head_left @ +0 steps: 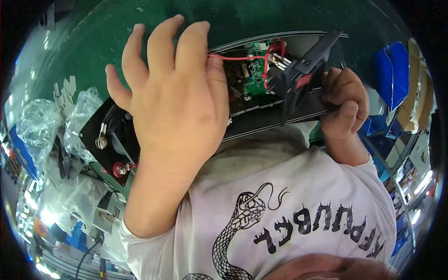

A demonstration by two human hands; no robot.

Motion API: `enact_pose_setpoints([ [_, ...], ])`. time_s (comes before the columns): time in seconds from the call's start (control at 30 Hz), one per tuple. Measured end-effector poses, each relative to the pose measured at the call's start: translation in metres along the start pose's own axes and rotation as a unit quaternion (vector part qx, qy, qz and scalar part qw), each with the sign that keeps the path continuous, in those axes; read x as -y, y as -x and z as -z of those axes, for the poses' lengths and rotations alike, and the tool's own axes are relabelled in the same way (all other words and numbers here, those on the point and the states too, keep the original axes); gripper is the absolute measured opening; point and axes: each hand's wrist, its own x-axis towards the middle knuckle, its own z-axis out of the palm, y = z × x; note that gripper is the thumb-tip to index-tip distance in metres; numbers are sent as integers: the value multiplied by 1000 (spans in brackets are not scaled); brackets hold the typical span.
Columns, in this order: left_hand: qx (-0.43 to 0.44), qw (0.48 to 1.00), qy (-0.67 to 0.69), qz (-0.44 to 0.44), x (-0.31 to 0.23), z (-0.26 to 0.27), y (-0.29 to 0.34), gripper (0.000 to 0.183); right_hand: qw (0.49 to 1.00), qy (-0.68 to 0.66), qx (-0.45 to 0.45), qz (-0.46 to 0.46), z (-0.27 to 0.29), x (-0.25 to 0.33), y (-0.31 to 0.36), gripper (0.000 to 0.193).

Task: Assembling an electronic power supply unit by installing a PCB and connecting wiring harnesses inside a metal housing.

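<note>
A long black metal case point(261, 119) lies across the view, its top open over a green circuit board point(254, 77) with red wires point(238, 58). Over its left half is my left hand point(175, 93), palm down, fingers spread wide, thumb beside a red wire. What lies under the palm is hidden. At the case's right end, my right hand point(345, 100) has its fingers curled against a tilted black end panel point(308, 70) with a red part and metal terminals. The left end plate point(100, 135) carries a silver lug and a red terminal point(120, 169).
A green work surface point(261, 16) extends beyond the case. Clear plastic bags point(37, 119) and white scraps point(65, 93) lie at the left. To the right are a blue bin point(392, 74) and brown cardboard point(417, 93).
</note>
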Motion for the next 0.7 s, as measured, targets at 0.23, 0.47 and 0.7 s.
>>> enact_pose_setpoints([
  [0.23, -6, 1000, 3, -10, 3, -1, 0, 34, 955, 248, 61, 149, 33, 30, -25, 13],
  [0.47, -10, 1000, 22, -20, 2, 0, -1, 33, 659, 723, -13, -208, 190, 33, -73, 42],
  [0.7, 2, 996, 80, -25, 12, 7, 0, 40, 695, 658, 73, -280, 223, 0, -76, 44],
])
